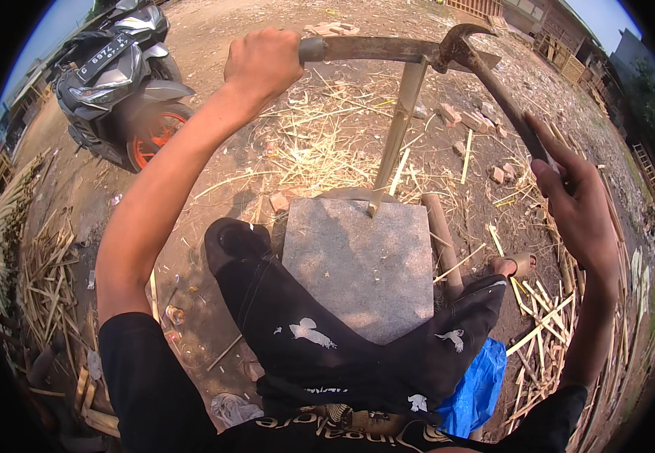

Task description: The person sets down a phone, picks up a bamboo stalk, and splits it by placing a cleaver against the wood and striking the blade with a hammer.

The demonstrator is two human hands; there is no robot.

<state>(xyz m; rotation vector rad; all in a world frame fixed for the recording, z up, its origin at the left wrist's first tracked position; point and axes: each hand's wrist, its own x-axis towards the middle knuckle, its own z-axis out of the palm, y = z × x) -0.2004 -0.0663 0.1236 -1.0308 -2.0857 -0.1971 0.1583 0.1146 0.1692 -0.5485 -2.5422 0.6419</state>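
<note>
My left hand [264,66] is raised and wrapped round the handle of a machete [376,49]. Its broad, worn blade lies level across the top end of an upright split bamboo piece [397,136]. That piece stands slightly tilted, its foot on a grey stone slab [358,264] between my knees. In my right hand [578,196] is a claw hammer [500,89], rusty, its fingers closed round the handle. The hammer head is at the blade's far part, just right of the bamboo top; whether it touches the blade I cannot tell.
Thin bamboo strips and shavings [316,155] litter the ground ahead. Broken bricks [467,117] lie to the right, near a round wooden post [439,234] beside the slab. A motorcycle [108,90] stands at far left. A blue plastic sheet [478,389] is by my right thigh.
</note>
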